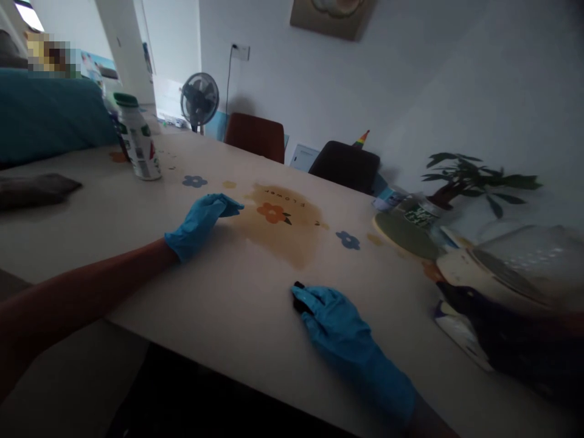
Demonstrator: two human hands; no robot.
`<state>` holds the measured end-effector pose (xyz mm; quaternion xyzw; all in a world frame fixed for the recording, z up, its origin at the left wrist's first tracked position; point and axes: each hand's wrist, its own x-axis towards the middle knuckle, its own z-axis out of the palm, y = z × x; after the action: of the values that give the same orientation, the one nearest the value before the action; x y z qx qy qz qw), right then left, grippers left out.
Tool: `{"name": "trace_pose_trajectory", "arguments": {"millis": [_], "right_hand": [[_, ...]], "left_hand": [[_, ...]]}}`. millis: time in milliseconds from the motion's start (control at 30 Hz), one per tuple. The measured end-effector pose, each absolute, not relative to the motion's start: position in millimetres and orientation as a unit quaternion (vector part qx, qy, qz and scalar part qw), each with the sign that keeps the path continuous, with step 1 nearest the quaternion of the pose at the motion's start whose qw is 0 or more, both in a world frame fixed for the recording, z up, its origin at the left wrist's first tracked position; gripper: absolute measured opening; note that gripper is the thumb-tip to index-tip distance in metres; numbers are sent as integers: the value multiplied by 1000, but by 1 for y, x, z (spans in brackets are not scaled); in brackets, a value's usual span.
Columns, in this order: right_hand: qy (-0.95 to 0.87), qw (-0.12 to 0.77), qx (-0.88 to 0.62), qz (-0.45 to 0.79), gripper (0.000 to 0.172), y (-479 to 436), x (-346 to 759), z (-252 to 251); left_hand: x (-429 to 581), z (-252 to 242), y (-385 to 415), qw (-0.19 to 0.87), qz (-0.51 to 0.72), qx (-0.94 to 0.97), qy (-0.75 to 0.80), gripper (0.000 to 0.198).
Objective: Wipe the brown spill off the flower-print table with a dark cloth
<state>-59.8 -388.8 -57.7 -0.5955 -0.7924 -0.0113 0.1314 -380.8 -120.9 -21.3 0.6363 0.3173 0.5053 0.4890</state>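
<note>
My left hand (204,220), in a blue glove, is over the table at the left edge of a tan printed patch (292,243). Its fingers are stretched out close together, and nothing shows in them. The patch carries an orange flower and lettering. Nearer to me, my right hand (340,325), also gloved in blue, has its fingers closed over a small black block (301,298) against the tabletop. Most of the block is hidden under the fingers, so its material is not clear. The white table (219,304) has more printed flowers on it.
A white bottle with a green cap (137,140) stands at the left, near a dark cloth (39,190). On the right are a green round mat (406,234), a potted plant (449,188), a white appliance (483,274) and a dark cloth item (515,340). Two chairs stand beyond the table.
</note>
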Motion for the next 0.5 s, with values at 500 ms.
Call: {"name": "trace_pose_trajectory", "arguments": {"millis": [500], "right_hand": [[-616, 92, -783, -7, 54, -227, 29, -46]], "left_hand": [[-397, -18, -151, 448, 488, 678, 318, 46]]}}
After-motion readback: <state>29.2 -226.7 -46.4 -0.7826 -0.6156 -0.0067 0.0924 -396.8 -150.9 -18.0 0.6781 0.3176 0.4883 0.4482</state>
